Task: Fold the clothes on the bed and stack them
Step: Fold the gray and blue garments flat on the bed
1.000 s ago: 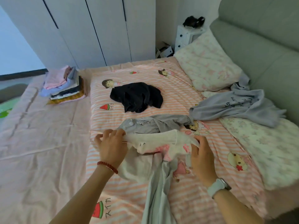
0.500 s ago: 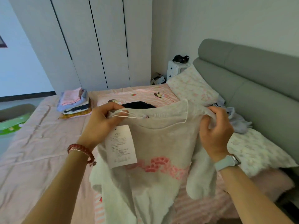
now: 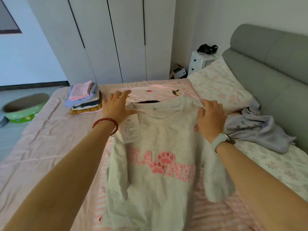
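A light grey T-shirt (image 3: 160, 147) with pink letters and paw prints hangs spread out in front of me over the pink striped bed (image 3: 41, 144). My left hand (image 3: 116, 106) pinches its left shoulder, with the fingers stretched forward. My right hand (image 3: 210, 118) grips the right shoulder, fingers curled over the fabric. A white paper tag (image 3: 131, 129) dangles by the neckline. A stack of folded clothes (image 3: 85, 99) sits at the bed's far left. A crumpled grey garment (image 3: 256, 130) lies to the right. A black garment (image 3: 146, 102) peeks over the collar.
A floral pillow (image 3: 218, 84) and a grey padded headboard (image 3: 270, 67) are on the right. A white nightstand (image 3: 200, 62) stands in the far corner beside white wardrobe doors (image 3: 116, 39). A green round tray (image 3: 21, 107) lies on the floor at left.
Both hands picked the T-shirt up from the bed and raised it by the shoulders. It now hangs wider and flatter, with the printed front showing.
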The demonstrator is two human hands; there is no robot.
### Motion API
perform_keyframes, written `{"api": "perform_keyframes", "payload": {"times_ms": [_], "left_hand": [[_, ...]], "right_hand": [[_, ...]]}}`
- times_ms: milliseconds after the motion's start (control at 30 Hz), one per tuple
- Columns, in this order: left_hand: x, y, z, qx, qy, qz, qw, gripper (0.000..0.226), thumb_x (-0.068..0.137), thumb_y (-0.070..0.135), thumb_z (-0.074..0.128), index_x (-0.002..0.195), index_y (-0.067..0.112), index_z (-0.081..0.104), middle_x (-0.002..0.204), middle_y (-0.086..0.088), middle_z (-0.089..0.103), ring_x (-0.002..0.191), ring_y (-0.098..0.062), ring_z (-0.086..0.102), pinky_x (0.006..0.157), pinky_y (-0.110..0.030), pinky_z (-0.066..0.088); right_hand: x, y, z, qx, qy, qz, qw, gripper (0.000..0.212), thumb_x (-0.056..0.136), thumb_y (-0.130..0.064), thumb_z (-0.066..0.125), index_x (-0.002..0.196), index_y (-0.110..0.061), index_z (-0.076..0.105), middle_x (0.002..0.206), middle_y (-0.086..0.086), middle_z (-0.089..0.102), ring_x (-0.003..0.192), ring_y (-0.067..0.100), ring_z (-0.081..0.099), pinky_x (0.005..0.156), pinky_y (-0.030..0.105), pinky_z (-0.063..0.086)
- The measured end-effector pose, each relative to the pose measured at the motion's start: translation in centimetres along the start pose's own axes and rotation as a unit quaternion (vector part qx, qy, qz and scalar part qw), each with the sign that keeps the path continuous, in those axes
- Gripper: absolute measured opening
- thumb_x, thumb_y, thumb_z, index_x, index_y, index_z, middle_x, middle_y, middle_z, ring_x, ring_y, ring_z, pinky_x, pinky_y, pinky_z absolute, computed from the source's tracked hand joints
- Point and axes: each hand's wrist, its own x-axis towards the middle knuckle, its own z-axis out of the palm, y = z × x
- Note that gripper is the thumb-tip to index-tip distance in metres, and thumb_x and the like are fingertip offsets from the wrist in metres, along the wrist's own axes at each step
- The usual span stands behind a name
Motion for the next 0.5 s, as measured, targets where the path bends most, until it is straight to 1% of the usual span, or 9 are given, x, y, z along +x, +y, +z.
{"api": "perform_keyframes", "payload": {"times_ms": [33,67,100,200,300,367,400,467,500], "left_hand": [[1.4,-0.5,1.8,0.005,-0.034,-0.031,0.999,0.081,0.079,0.046,0.067,0.145,0.027,0.024,0.148,-0.011,0.029,0.134,-0.034,0.028,0.108,-0.054,0.024],[2.3,-1.0,3.8,-0.010,-0.056,-0.058,0.997,0.087,0.078,0.045,0.068,0.146,0.028,0.018,0.150,-0.011,0.024,0.136,-0.036,0.022,0.109,-0.055,0.020],[2.4,-1.5,6.2,-0.036,-0.066,-0.077,0.994,0.087,0.078,0.045,0.068,0.147,0.028,0.017,0.150,-0.011,0.023,0.136,-0.036,0.022,0.108,-0.055,0.020],[-0.6,-2.6,14.0,-0.107,-0.101,-0.123,0.981,0.074,0.084,0.041,0.062,0.145,0.025,0.024,0.147,-0.010,0.030,0.133,-0.033,0.027,0.107,-0.051,0.025],[-6.8,-3.4,21.0,-0.173,-0.190,-0.217,0.942,0.060,0.089,0.028,0.058,0.142,0.012,0.032,0.142,-0.017,0.037,0.132,-0.033,0.032,0.109,-0.044,0.028],[-11.6,-4.1,24.4,-0.174,-0.237,-0.286,0.912,0.056,0.090,0.025,0.056,0.140,0.010,0.035,0.140,-0.019,0.037,0.130,-0.034,0.035,0.108,-0.043,0.029],[-13.9,-4.4,25.6,-0.167,-0.252,-0.323,0.897,0.055,0.090,0.025,0.055,0.139,0.010,0.035,0.142,-0.018,0.035,0.131,-0.034,0.033,0.108,-0.044,0.029],[-17.6,-5.5,27.2,-0.140,-0.246,-0.392,0.875,0.058,0.088,0.027,0.055,0.140,0.014,0.033,0.147,-0.014,0.027,0.134,-0.033,0.025,0.109,-0.046,0.027],[-19.1,-6.1,27.6,-0.119,-0.232,-0.422,0.868,0.062,0.086,0.028,0.057,0.140,0.015,0.030,0.148,-0.013,0.023,0.135,-0.034,0.022,0.109,-0.048,0.024]], "right_hand": [[1.3,0.5,2.3,-0.031,-0.057,0.012,0.998,0.041,0.092,-0.012,0.046,0.133,-0.012,0.045,0.131,0.014,0.047,0.120,0.033,0.040,0.095,0.047,0.032],[1.9,1.1,4.5,-0.045,-0.106,0.020,0.993,0.047,0.092,-0.012,0.044,0.138,-0.016,0.038,0.138,0.010,0.041,0.126,0.030,0.035,0.099,0.046,0.028],[1.8,1.8,6.6,-0.046,-0.147,0.024,0.988,0.050,0.092,-0.011,0.043,0.141,-0.017,0.034,0.141,0.008,0.037,0.128,0.029,0.032,0.101,0.045,0.026],[-3.2,4.1,12.2,-0.005,-0.255,0.023,0.967,0.049,0.093,-0.010,0.042,0.141,-0.014,0.034,0.142,0.010,0.037,0.129,0.030,0.033,0.103,0.044,0.028],[-11.5,6.4,15.8,0.032,-0.377,0.062,0.924,0.046,0.094,-0.011,0.042,0.139,-0.010,0.037,0.140,0.013,0.038,0.129,0.031,0.035,0.104,0.041,0.031],[-16.8,7.7,17.0,0.034,-0.431,0.097,0.896,0.043,0.094,-0.014,0.043,0.137,-0.007,0.040,0.137,0.014,0.042,0.128,0.029,0.037,0.105,0.038,0.032],[-19.2,8.2,17.2,0.042,-0.450,0.123,0.883,0.043,0.095,-0.013,0.043,0.137,-0.006,0.040,0.137,0.014,0.042,0.128,0.028,0.037,0.105,0.037,0.032],[-23.0,8.8,17.1,0.063,-0.471,0.186,0.860,0.043,0.095,-0.012,0.043,0.137,-0.005,0.039,0.138,0.014,0.041,0.129,0.028,0.036,0.105,0.037,0.033],[-24.6,8.9,16.8,0.064,-0.468,0.213,0.856,0.043,0.095,-0.012,0.044,0.137,-0.005,0.038,0.137,0.015,0.041,0.128,0.029,0.036,0.103,0.037,0.034]]}}
